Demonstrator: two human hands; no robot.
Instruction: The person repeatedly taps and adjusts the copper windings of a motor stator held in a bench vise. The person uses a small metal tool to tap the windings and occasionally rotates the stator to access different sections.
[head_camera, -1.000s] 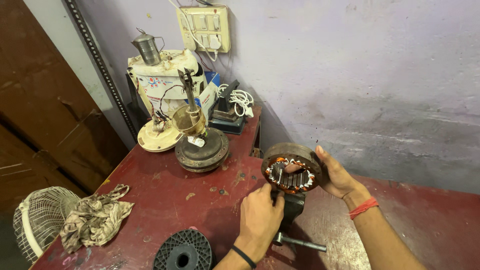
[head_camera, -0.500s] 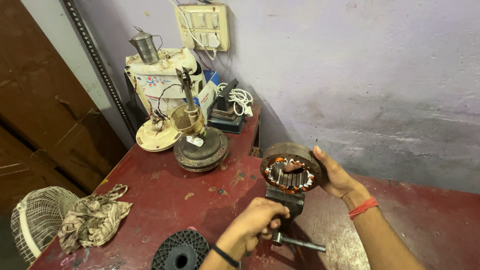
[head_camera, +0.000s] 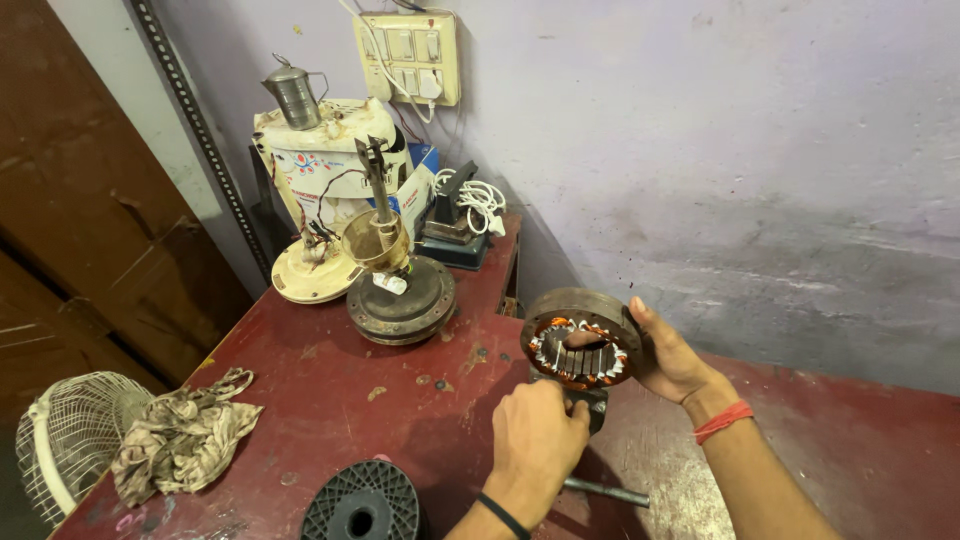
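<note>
R hand (head_camera: 672, 352) is cupped behind the stator (head_camera: 582, 338), fingers wrapped round its rim and thumb across the open bore, so it's clamped on the ring and holds it upright, face toward the camera. Copper windings w/ white ties show inside the bore. The stator sits at the top of a small bench vise (head_camera: 592, 405), near the back-right of the red table (head_camera: 330, 400), close to the wall. L hand (head_camera: 535, 440) is closed in a fist just below the stator, over the vise body; it seems to grip the screw end, but what exactly is inside the fist can't be told. The vise handle (head_camera: 605, 491), a steel bar, sticks out to the right from under that wrist. Judging by this, the step in hand is fixing the stator in the vise: one hand steadies, the other works the screw. Next move prob. calls for keeping the ring square in the jaws while turning the bar, w/o crushing the windings. Further out: a fan motor (head_camera: 398, 290) w/ shaft stands mid-table, a cream base (head_camera: 312, 276) beside it, a black spool (head_camera: 362, 503) at the near edge, a rag (head_camera: 182, 436) to the left, a wire fan guard (head_camera: 62, 440) off the table's left end, and a switchboard (head_camera: 408, 55) on the wall.
</note>
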